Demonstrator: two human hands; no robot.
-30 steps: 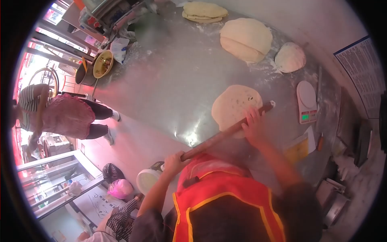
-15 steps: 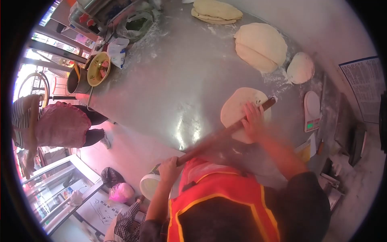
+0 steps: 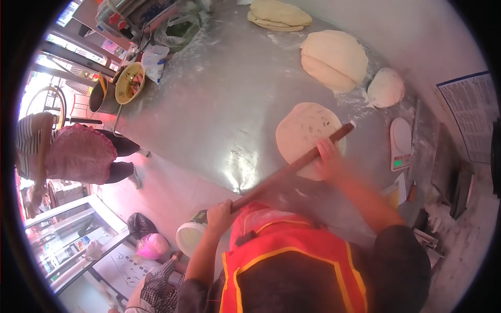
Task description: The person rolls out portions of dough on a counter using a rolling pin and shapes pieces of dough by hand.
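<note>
A long brown rolling pin (image 3: pixel 276 180) lies slantwise across a flat round of dough (image 3: pixel 305 130) with dark specks showing through. My left hand (image 3: pixel 220 216) is closed round the pin's near end, beside the red apron. On the dough's lower right part, my right hand (image 3: pixel 329 159) rests on the pin with its fingers laid over it. The pin's far tip reaches past the dough's right side. Behind are a large folded dough piece (image 3: pixel 334 60), a smaller dough ball (image 3: pixel 386 87) and a layered dough piece (image 3: pixel 279 15).
A white scale (image 3: pixel 401 138) stands at the right. Far left on the table are a yellow bowl (image 3: pixel 129 83), a white bag (image 3: pixel 154 62) and a bag of greens (image 3: pixel 177 30). A white bucket (image 3: pixel 190 237) is below the table edge. Another person (image 3: pixel 78 151) stands at the left.
Since the last earlier frame, my right hand and the pin have shifted back toward me, uncovering more of the speckled dough. The whole view has also shifted slightly. Both hands stay on the pin.
</note>
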